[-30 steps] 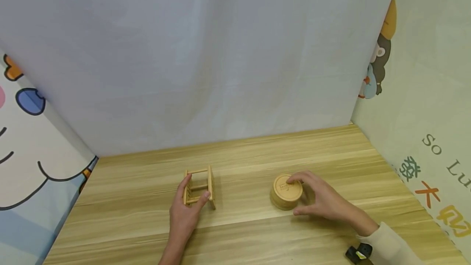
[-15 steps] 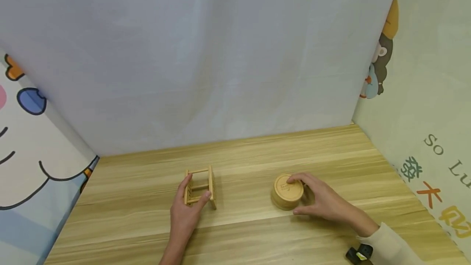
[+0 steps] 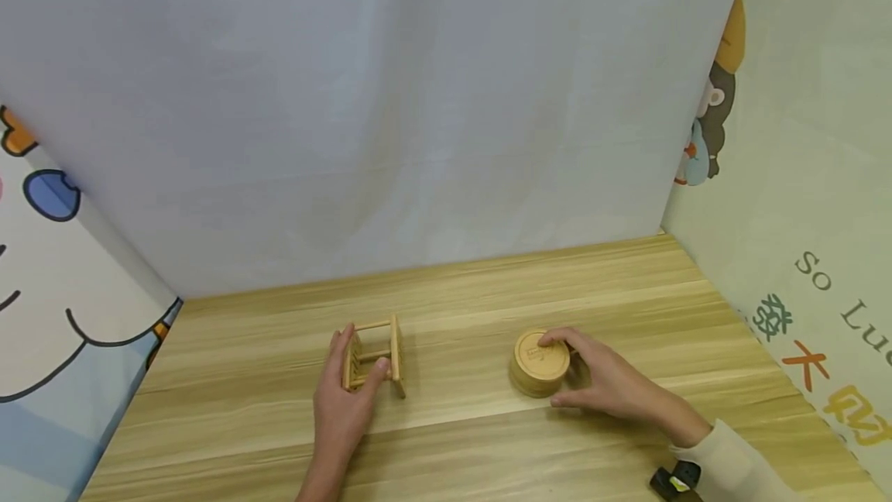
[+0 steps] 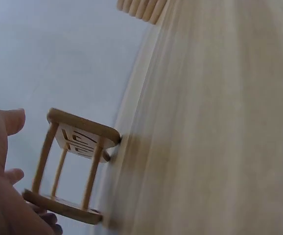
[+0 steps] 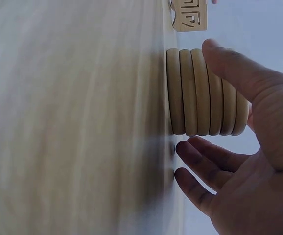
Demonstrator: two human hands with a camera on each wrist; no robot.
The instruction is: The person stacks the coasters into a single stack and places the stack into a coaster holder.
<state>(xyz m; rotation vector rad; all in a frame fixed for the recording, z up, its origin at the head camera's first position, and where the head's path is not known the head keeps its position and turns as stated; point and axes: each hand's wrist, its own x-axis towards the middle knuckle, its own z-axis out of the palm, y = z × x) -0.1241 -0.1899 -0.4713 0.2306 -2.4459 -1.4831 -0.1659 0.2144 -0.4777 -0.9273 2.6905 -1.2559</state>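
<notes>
A small wooden coaster rack (image 3: 396,351), made of two slotted end panels joined by thin rods, stands left of centre on the table. My left hand (image 3: 340,405) is spread around it. In the left wrist view the thumb (image 4: 15,120) is apart from the rack (image 4: 82,126), while other fingers lie by its lower panel; contact there is unclear. To the right sits a stack of round wooden coasters (image 3: 540,359), lettered on top. My right hand (image 3: 609,382) rests loosely by it, one fingertip over the top. The right wrist view shows the coasters (image 5: 202,93) between thumb and relaxed fingers.
The wood-grain table (image 3: 446,448) is bounded by a pale cloth wall (image 3: 418,138) behind and printed panels on both sides. A black device (image 3: 674,479) is by the right sleeve (image 3: 732,459).
My left fingers have shifted slightly left and loosened around the coaster rack, which keeps its place. The right hand and coaster stack stay put; the whole view has drifted slightly.
</notes>
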